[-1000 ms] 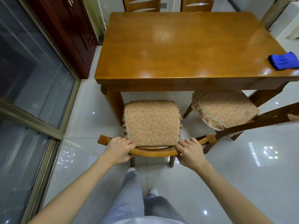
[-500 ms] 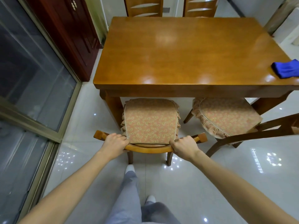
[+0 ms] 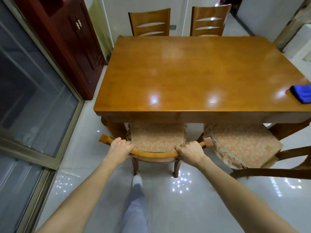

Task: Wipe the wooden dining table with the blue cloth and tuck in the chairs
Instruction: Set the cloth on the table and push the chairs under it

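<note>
The wooden dining table (image 3: 193, 73) fills the middle of the view. The near left chair (image 3: 156, 154) has its patterned cushion partly under the table's front edge. My left hand (image 3: 119, 146) and my right hand (image 3: 190, 151) both grip its curved backrest rail, one at each end. A second chair (image 3: 242, 147) with the same cushion stands to the right, angled and pulled out from the table. The folded blue cloth (image 3: 302, 94) lies on the table's right edge. Two more chairs (image 3: 151, 22) stand at the far side.
A dark red cabinet (image 3: 67, 39) stands at the left beside a glass sliding door (image 3: 30, 98). The glossy tiled floor (image 3: 176, 207) lies around my legs. A white appliance (image 3: 304, 41) is at the far right.
The near left chair has slid forward, so more of its cushion is under the table. Both hands kept hold of the backrest and I stepped closer.
</note>
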